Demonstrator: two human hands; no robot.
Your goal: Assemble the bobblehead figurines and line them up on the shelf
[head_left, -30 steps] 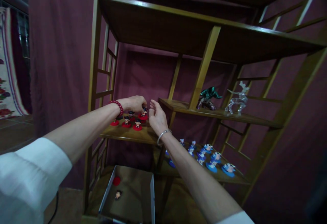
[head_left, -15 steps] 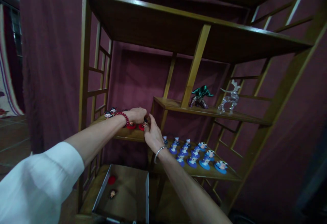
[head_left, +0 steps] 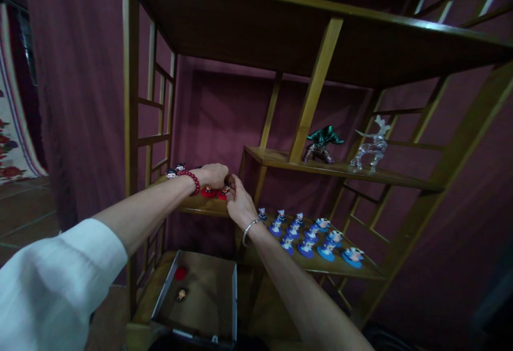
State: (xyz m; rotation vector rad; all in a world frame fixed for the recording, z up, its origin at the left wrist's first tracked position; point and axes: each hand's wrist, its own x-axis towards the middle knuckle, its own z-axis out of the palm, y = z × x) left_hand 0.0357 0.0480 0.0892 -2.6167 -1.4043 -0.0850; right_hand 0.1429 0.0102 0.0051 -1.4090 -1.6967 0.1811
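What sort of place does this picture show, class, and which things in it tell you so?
Probably a display corner in a home or shop; I can't tell which. The wooden shelves, the rows of small figurines and the clear deer suggest it.

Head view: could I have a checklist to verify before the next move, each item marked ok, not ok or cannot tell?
1. Left hand and right hand both at a red-based figurine: ok.
2. Grip on that figurine secure: cannot tell, fingers hide it.
3. Loose figurine joined to the red disc in the box: not ok, they lie apart.
4. Clear deer upright on its shelf: ok.
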